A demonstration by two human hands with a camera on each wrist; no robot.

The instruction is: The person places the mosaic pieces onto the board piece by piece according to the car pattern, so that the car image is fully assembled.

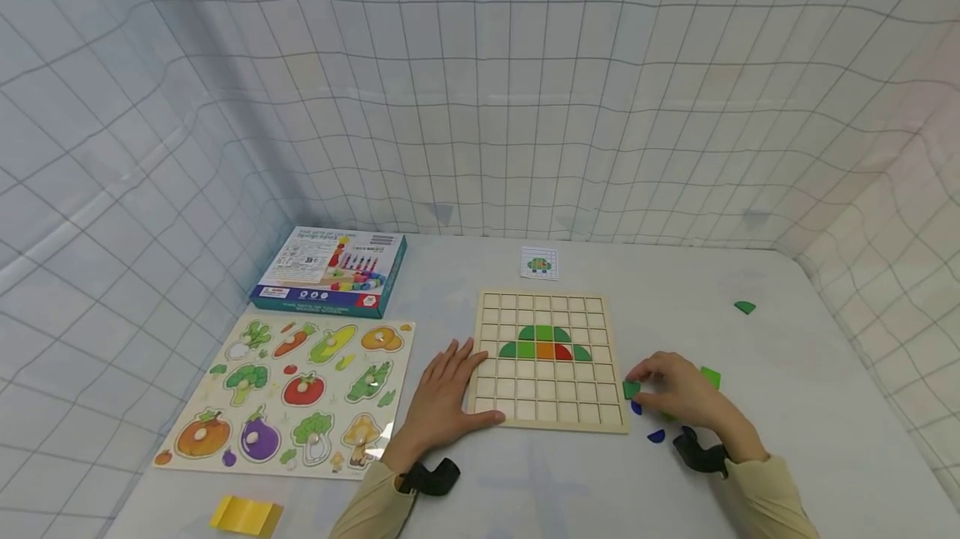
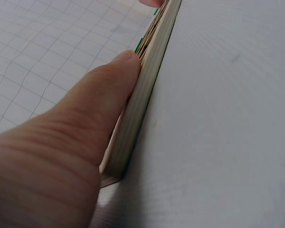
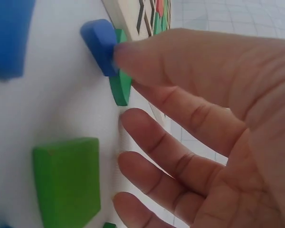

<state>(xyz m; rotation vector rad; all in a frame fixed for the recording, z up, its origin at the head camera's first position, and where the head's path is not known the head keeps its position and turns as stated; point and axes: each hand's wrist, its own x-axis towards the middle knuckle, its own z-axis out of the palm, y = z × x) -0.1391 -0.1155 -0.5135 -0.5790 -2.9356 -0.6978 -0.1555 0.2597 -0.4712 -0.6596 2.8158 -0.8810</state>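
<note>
Grid board lies flat on the table, roughly centre. Row of tiles sits in its middle cells. Small card behind the board, apart from it. Box behind and to the left. Vegetable puzzle left of the board, in front of the box. Folded paper at the near edge, in front of the puzzle. Left hand rests on the board's near left corner, thumb along its front edge. Right hand just right of the board, over loose pieces on the table, fingertips at one piece beside the board's edge. One lone piece far right, well apart
</note>
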